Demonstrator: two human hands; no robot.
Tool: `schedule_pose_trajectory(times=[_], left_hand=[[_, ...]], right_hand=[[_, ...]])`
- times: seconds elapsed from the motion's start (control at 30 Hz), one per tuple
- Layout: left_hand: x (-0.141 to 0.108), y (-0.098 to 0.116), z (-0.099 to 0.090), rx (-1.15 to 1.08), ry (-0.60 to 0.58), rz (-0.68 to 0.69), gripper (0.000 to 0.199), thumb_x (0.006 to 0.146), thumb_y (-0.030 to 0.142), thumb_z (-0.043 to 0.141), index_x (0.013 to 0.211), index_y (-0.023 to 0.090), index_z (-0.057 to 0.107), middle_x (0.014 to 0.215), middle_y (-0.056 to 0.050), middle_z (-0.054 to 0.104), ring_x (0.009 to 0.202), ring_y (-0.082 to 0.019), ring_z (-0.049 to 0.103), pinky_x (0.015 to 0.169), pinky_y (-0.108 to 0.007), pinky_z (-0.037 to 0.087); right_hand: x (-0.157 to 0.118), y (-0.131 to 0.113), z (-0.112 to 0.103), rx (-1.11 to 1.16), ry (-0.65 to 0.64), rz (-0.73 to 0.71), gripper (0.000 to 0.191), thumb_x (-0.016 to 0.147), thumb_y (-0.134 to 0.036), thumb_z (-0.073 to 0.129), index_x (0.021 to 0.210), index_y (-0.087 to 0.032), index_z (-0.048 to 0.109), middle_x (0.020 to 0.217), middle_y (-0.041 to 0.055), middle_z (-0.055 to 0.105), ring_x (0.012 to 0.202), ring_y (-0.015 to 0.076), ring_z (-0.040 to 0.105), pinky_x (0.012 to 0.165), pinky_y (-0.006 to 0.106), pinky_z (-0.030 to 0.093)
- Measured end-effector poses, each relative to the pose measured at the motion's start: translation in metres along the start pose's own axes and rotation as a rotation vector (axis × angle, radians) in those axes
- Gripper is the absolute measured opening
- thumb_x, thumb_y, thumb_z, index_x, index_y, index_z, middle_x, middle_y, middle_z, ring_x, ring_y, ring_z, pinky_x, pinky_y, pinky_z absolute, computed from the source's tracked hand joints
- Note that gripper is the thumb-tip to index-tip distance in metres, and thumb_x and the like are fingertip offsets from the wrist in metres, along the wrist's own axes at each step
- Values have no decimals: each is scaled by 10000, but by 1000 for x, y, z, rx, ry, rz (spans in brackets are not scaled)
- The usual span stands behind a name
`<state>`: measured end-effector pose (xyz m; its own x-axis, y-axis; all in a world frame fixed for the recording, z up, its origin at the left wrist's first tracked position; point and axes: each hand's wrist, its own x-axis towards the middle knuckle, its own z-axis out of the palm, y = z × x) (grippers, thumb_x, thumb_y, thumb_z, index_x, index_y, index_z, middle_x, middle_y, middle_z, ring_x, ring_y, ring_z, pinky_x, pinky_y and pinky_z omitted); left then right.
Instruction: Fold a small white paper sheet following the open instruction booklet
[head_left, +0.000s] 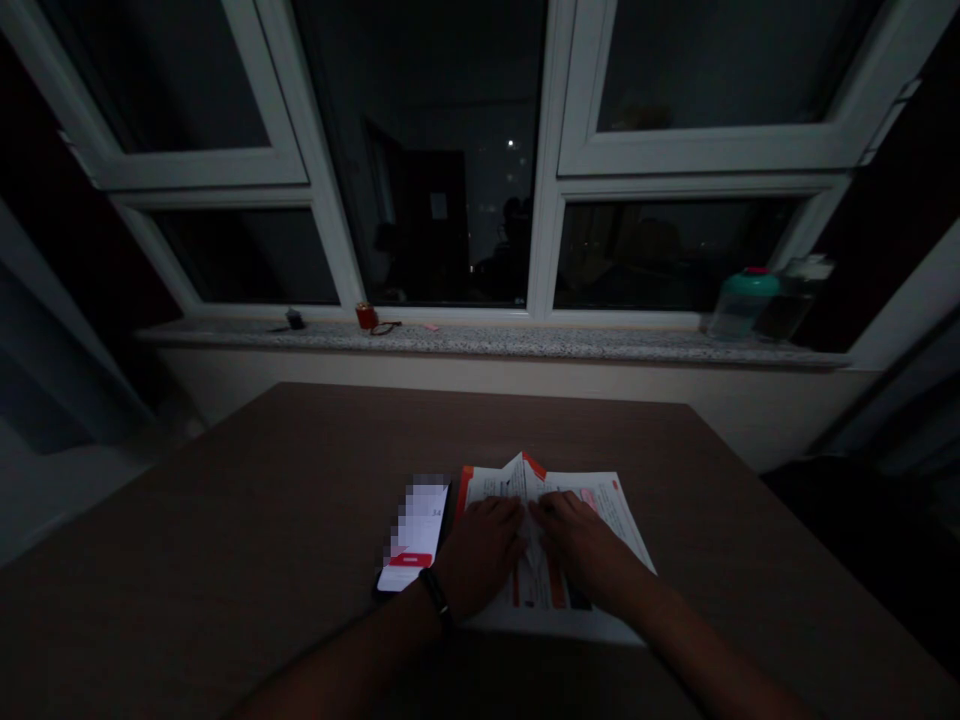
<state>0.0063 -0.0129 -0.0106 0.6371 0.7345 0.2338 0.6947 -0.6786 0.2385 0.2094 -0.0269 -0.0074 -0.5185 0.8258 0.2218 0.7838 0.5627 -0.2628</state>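
Note:
Printed sheets of paper (615,497), white with orange and red patches, lie on the brown table, and a ridge stands up along their middle. On the ridge's left side is my left hand (486,560), wearing a dark wristband, its bent fingers closed on the paper. My right hand (589,555) grips the fold from the other side, fingers curled and close to the left hand's. The fingertips are partly hidden in the dim light. Left of the paper lies a phone (421,510) with its screen lit, near my left wrist.
The table (315,470) reaches toward a speckled stone windowsill (480,340). On the sill are a small red object (366,316), a small dark item (294,318), and a clear bottle with a teal top (750,290). A dark bottle (795,295) stands beside it.

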Motion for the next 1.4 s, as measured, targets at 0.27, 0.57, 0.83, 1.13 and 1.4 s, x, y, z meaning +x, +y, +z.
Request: schedule_pose_trajectory(times=[0.27,0.57,0.83,1.13,1.4], left_hand=[[8,0,-4,14,-32,-12,231,952,183,533,1170,168,609,1251,-77,617,1132,-259,542,987,-427,439],[4,0,-11,27,-63,0,369,904,249,608,1262,181,557,1315,-89,580,1180,-291,516,993,-471,422],[0,-2,-9,11,-31,24,469,870,333,637,1304,194,528,1340,-96,560,1219,-294,494,1030,-471,391],[-3,1,-11,-23,-33,22,600,774,417,737,1284,177,533,1325,-104,564,1195,-310,502,1022,-478,399],[-7,2,-6,7,-3,36,434,953,271,527,1375,204,452,1391,-98,512,1256,-279,465,1054,-470,373]], right_hand=[[4,5,7,-43,8,-7,385,929,-85,480,1282,-222,555,1163,94,555,1072,249,484,939,402,428],[4,1,4,-49,0,9,378,903,-94,513,1254,-221,567,1142,95,566,1060,266,484,930,425,424],[3,1,3,-19,3,8,386,897,-103,527,1262,-223,561,1160,96,552,1083,268,479,928,419,438],[2,-1,-1,-2,-15,18,378,892,-99,532,1246,-228,566,1161,88,556,1089,264,476,949,426,423],[0,-3,2,-26,-5,6,411,898,-116,535,1296,-220,533,1196,100,551,1110,278,475,982,460,423]])
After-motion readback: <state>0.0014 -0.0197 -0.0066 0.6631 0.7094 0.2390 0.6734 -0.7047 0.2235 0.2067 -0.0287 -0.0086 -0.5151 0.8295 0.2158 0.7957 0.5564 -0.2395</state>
